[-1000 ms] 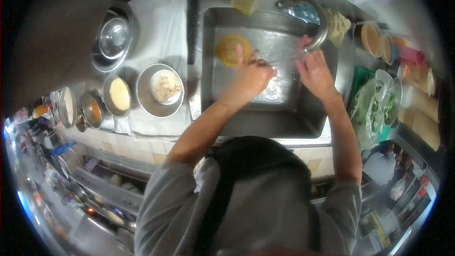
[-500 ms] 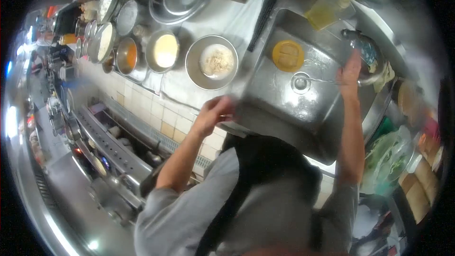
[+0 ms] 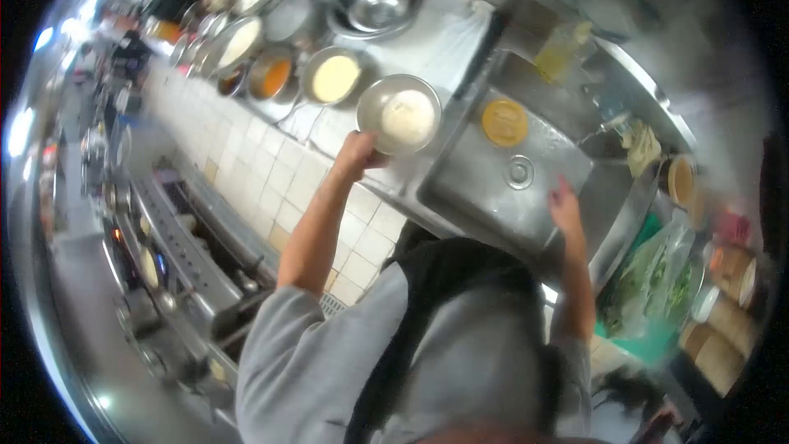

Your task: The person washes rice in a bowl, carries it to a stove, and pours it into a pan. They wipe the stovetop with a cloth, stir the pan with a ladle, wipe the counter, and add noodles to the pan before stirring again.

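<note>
My left hand (image 3: 359,154) is closed on the near rim of a steel mixing bowl (image 3: 374,109) on the counter beside the sink. Inside the bowl lies a pale, whitish mass (image 3: 408,117). Over the near right part of the steel sink (image 3: 481,201) hangs my right hand (image 3: 564,207), slightly blurred. Its fingers look stretched out, with nothing seen in them. A round orange-yellow item (image 3: 505,122) rests in the sink near the drain (image 3: 519,173). The tap (image 3: 604,127) is at the sink's right side, a cloth (image 3: 641,148) close to it.
Left of my bowl stand a bowl of yellow liquid (image 3: 335,79) and one of orange liquid (image 3: 276,79), with several more beyond. A yellow bottle (image 3: 552,64) stands behind the sink. Bagged greens (image 3: 653,288) lie at right. A cooking range (image 3: 185,255) lies to the left.
My left hand has come up to the bowl and taken its rim. My right hand has left the tap area and moved back over the sink. The whole view has turned.
</note>
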`<action>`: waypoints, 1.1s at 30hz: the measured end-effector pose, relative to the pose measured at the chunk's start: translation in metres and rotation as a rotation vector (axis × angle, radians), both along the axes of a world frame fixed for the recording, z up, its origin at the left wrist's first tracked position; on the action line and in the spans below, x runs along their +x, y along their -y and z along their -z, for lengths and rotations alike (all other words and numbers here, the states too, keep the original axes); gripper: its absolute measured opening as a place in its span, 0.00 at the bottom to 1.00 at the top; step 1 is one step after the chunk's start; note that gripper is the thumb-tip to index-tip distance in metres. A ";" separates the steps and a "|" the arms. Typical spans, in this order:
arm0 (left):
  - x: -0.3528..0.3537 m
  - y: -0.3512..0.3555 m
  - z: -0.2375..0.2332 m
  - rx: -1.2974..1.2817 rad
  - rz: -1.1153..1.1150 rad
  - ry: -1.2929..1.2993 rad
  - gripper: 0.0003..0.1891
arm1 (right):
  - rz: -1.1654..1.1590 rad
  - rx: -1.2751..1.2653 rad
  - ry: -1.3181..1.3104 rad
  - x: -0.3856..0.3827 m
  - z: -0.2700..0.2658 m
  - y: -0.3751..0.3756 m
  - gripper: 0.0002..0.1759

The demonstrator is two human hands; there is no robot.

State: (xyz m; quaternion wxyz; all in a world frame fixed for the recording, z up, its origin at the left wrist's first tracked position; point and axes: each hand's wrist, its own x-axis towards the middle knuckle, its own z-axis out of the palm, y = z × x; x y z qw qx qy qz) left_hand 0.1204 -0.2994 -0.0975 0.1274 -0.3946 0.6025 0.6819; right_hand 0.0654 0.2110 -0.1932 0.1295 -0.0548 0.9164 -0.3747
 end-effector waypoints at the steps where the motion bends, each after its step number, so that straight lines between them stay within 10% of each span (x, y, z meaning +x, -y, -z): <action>1: 0.017 0.001 -0.006 -0.008 -0.046 -0.012 0.22 | -0.026 -0.017 -0.022 0.011 -0.001 0.001 0.31; 7: 0.173 -0.057 -0.073 -0.011 -0.258 0.056 0.21 | -0.078 -0.534 0.228 0.020 0.006 0.026 0.28; 17: 0.442 -0.151 -0.091 0.151 -1.038 0.066 0.20 | -0.366 -0.707 0.389 0.087 -0.073 0.145 0.22; 28: 0.642 -0.079 -0.048 0.256 -1.332 -0.054 0.20 | -0.377 -0.496 0.679 0.204 -0.004 0.277 0.20; 33: 0.706 -0.005 -0.062 0.189 -1.385 -0.035 0.19 | -0.189 -0.588 0.721 0.270 -0.053 0.396 0.22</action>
